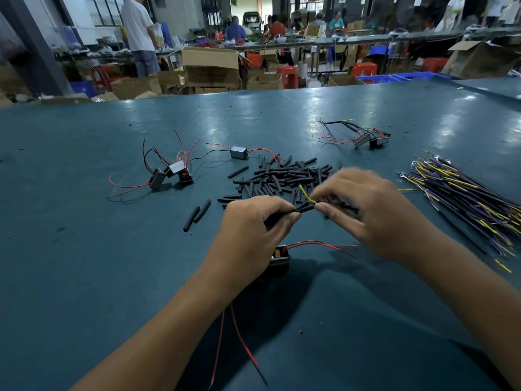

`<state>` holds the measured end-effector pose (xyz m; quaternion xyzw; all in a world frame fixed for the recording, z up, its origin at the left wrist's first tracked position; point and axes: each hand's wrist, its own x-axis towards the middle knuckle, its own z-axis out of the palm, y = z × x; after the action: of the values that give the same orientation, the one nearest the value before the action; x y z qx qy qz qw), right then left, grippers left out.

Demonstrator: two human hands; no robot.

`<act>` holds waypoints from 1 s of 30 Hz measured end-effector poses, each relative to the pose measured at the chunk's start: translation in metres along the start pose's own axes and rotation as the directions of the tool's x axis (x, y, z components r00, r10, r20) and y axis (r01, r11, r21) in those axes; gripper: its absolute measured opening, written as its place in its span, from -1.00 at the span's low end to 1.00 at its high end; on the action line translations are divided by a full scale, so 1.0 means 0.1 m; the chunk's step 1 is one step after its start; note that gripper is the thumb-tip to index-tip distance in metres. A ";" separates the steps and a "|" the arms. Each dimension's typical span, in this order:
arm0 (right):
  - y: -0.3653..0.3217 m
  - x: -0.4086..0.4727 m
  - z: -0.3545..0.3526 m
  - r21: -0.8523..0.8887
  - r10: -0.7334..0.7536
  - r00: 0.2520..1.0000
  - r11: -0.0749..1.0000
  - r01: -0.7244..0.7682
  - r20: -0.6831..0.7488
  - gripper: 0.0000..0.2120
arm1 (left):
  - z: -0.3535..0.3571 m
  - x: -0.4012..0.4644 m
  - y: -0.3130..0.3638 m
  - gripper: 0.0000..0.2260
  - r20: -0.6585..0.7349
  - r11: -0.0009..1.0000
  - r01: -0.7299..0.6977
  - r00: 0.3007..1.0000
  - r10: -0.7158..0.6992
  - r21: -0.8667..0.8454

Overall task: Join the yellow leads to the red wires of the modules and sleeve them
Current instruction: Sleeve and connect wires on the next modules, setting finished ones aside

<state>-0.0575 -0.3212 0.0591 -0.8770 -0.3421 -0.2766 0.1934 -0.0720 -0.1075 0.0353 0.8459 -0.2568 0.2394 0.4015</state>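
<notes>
My left hand pinches a short black sleeve at mid-table. My right hand pinches the yellow lead right at the sleeve's open end; the lead's tip curls up behind my fingers. Under my left wrist lies a black module, partly hidden, with red wires running right and others trailing toward me. Whether the lead is joined to a red wire is hidden by my fingers.
A pile of black sleeves lies just beyond my hands. Modules with red wires sit at left, centre and far right. A bundle of yellow and dark leads fans out at right. People work at benches behind the teal table.
</notes>
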 end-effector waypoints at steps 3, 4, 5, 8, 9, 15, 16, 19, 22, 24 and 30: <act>-0.08 0.00 0.00 -0.065 0.002 0.961 0.998 -0.020 -0.278 -0.88 | -0.02 0.01 -0.02 -0.92 -0.060 0.987 0.127 0.989 -0.134 -0.103; -0.12 -0.01 0.01 -0.029 0.008 0.945 0.999 -0.018 -0.327 -0.85 | -0.04 0.02 -0.03 -0.92 -0.086 0.979 0.159 0.982 -0.171 -0.130; -0.15 -0.02 0.03 0.026 0.026 0.943 0.999 -0.019 -0.333 -0.81 | -0.05 0.03 -0.03 -0.92 -0.112 0.974 0.173 0.976 -0.189 -0.145; -0.25 -0.03 0.13 0.252 0.153 0.969 0.962 -0.102 -0.192 -0.81 | -0.07 0.03 0.00 -0.92 -0.161 0.980 0.141 0.973 -0.164 -0.143; -0.26 -0.03 0.16 0.322 0.202 0.970 0.935 -0.148 -0.138 -0.84 | -0.06 0.03 0.02 -0.93 -0.164 0.983 0.118 0.976 -0.140 -0.137; -0.31 0.00 0.21 0.732 0.486 0.870 0.560 -0.388 0.089 -0.87 | 0.02 -0.04 0.11 -0.91 -0.141 0.998 0.024 0.990 -0.031 -0.051; -0.33 0.00 0.23 0.768 0.506 0.854 0.497 -0.405 0.123 -0.87 | 0.03 -0.05 0.10 -0.92 -0.141 1.000 0.016 0.990 -0.018 -0.015; -0.37 -0.01 0.28 0.831 0.563 0.794 0.313 -0.460 0.227 -0.89 | 0.07 -0.07 0.07 -0.92 -0.149 0.998 0.007 0.989 0.003 0.066; -0.37 0.00 0.31 0.855 0.627 0.737 0.211 -0.474 0.253 -0.91 | 0.11 -0.09 0.11 -0.80 -0.110 0.992 0.030 0.994 -0.017 0.122; -0.36 0.01 0.32 0.868 0.664 0.709 0.182 -0.462 0.238 -0.93 | 0.14 -0.11 0.13 -0.72 -0.044 0.990 0.065 0.997 -0.060 0.121; -0.34 0.01 0.33 0.888 0.723 0.661 0.151 -0.433 0.200 -0.90 | 0.17 -0.10 0.11 -0.66 0.162 0.937 0.280 0.955 -0.249 -0.210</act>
<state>-0.0696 -0.2795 0.0390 -0.6472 -0.0331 -0.0736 0.7581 -0.0827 -0.1251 0.0256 0.8344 -0.1929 0.0949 0.5075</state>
